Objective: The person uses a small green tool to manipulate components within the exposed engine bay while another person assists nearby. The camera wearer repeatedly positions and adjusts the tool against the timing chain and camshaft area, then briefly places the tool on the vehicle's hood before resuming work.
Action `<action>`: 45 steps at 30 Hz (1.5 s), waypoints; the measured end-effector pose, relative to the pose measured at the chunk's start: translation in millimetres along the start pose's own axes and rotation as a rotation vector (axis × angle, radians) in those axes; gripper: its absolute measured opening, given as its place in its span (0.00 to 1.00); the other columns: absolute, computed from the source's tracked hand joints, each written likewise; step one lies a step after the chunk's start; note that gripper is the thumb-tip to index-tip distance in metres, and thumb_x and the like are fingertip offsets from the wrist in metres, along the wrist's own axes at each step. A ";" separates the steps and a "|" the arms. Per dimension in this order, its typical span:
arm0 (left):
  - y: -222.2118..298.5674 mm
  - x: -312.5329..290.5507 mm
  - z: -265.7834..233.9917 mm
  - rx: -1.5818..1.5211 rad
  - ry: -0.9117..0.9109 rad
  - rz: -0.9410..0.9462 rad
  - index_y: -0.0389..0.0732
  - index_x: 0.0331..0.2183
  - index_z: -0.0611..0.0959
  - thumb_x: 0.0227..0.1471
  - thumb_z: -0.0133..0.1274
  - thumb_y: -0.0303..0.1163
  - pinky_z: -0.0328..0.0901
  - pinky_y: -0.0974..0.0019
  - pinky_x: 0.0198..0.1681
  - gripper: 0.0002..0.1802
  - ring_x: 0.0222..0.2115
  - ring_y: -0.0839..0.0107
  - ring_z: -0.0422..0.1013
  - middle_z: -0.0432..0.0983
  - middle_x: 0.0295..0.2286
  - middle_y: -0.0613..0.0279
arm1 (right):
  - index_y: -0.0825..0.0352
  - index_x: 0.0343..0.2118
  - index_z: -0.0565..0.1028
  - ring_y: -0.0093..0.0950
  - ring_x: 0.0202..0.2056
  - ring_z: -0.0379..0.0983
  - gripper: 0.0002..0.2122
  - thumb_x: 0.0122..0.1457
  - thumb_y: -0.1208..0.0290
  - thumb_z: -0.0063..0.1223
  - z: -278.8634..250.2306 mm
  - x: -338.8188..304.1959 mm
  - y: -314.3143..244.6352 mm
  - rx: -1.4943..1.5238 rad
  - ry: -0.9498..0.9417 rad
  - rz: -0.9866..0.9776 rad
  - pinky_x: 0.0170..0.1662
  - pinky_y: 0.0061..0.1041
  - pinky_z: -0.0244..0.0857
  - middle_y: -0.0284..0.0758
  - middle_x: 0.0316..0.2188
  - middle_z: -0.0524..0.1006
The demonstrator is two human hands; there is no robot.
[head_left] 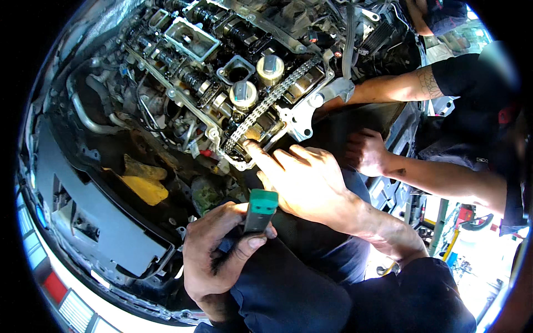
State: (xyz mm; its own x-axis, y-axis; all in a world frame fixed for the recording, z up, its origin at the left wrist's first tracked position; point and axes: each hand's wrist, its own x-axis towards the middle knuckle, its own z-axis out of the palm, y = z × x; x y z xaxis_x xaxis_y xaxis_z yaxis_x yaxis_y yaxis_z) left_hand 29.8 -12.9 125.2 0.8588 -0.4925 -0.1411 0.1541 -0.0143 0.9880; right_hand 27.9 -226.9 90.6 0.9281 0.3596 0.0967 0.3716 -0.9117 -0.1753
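My left hand (214,252) is closed around a slim dark-grey work light with a green end (263,202), held upright near the front of the engine. My right hand (313,180) reaches forward with its index finger stretched out and the other fingers loosely bent. It holds nothing that shows. Its fingertip is at the near end of the timing chain (266,105), by the rim of the opened engine (194,83); whether it touches the chain I cannot tell. Two round metal camshaft phasers (243,94) sit beside the chain, coated in oil.
A co-worker's forearms (449,180) come in from the right, one hand behind the engine's end bracket (300,122), the other a fist. Yellow cloth-like material (145,188) lies low in the engine bay. A grey front panel (105,205) curves along the left.
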 end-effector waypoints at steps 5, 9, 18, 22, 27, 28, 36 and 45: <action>31.6 20.6 -12.3 0.323 -0.189 0.081 0.33 0.41 0.84 0.54 0.64 0.31 0.71 0.64 0.37 0.14 0.30 0.65 0.79 0.83 0.31 0.56 | 0.73 0.59 0.72 0.31 0.28 0.77 0.31 0.50 0.69 0.58 0.4 1.3 -2.4 0.061 -0.047 -0.009 0.33 0.28 0.73 0.34 0.27 0.78; 44.9 56.3 -43.1 0.284 -0.298 0.006 0.31 0.45 0.83 0.57 0.61 0.27 0.73 0.63 0.48 0.14 0.40 0.63 0.81 0.83 0.37 0.54 | 0.69 0.61 0.71 0.31 0.28 0.78 0.29 0.53 0.71 0.55 -6.0 -1.5 -3.1 0.049 -0.068 0.050 0.34 0.30 0.72 0.35 0.28 0.80; 41.2 134.9 -120.9 0.198 -0.083 0.068 0.35 0.49 0.82 0.63 0.57 0.34 0.70 0.69 0.39 0.16 0.35 0.75 0.76 0.83 0.36 0.61 | 0.64 0.58 0.75 0.31 0.25 0.73 0.24 0.58 0.64 0.60 0.6 1.0 -0.1 0.046 0.032 0.019 0.28 0.31 0.68 0.33 0.23 0.75; 19.1 146.6 -154.4 0.077 0.136 0.072 0.35 0.49 0.80 0.65 0.55 0.31 0.69 0.69 0.40 0.14 0.36 0.75 0.76 0.83 0.37 0.61 | 0.64 0.59 0.74 0.32 0.24 0.73 0.25 0.57 0.65 0.62 -6.3 2.1 0.1 0.055 0.019 0.013 0.27 0.31 0.68 0.33 0.23 0.75; 12.1 138.1 -150.3 0.137 0.100 0.031 0.36 0.49 0.81 0.64 0.58 0.33 0.69 0.70 0.39 0.16 0.35 0.77 0.75 0.84 0.37 0.63 | 0.65 0.58 0.74 0.33 0.24 0.73 0.26 0.57 0.65 0.63 -10.2 5.9 -2.1 0.050 -0.006 0.014 0.28 0.32 0.68 0.35 0.24 0.76; 12.4 138.9 -148.4 0.144 0.065 0.024 0.36 0.48 0.81 0.64 0.57 0.31 0.69 0.71 0.38 0.14 0.33 0.79 0.74 0.84 0.37 0.63 | 0.65 0.58 0.74 0.33 0.25 0.74 0.25 0.57 0.65 0.63 -10.3 6.3 -1.6 0.047 -0.008 0.018 0.28 0.32 0.69 0.35 0.24 0.76; -0.6 141.5 -163.9 0.295 0.226 -0.120 0.35 0.47 0.82 0.62 0.61 0.35 0.67 0.71 0.35 0.16 0.31 0.79 0.72 0.80 0.33 0.68 | 0.66 0.56 0.76 0.33 0.26 0.75 0.24 0.57 0.65 0.62 -11.9 9.9 -1.9 0.079 0.000 0.013 0.29 0.33 0.71 0.36 0.25 0.77; -4.7 136.0 -162.1 0.330 0.014 -0.137 0.33 0.56 0.75 0.56 0.65 0.28 0.71 0.67 0.43 0.29 0.36 0.74 0.75 0.79 0.39 0.62 | 0.68 0.55 0.76 0.34 0.25 0.76 0.23 0.57 0.67 0.62 -10.8 11.6 -0.8 0.128 0.035 0.020 0.28 0.33 0.70 0.37 0.26 0.78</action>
State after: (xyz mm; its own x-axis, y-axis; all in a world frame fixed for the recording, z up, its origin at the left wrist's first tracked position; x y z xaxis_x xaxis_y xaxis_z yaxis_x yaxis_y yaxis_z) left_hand 225.2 61.3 91.0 0.8481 -0.4544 -0.2726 0.1046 -0.3608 0.9267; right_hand 38.1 -224.2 102.5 0.9348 0.3322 0.1259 0.3550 -0.8850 -0.3013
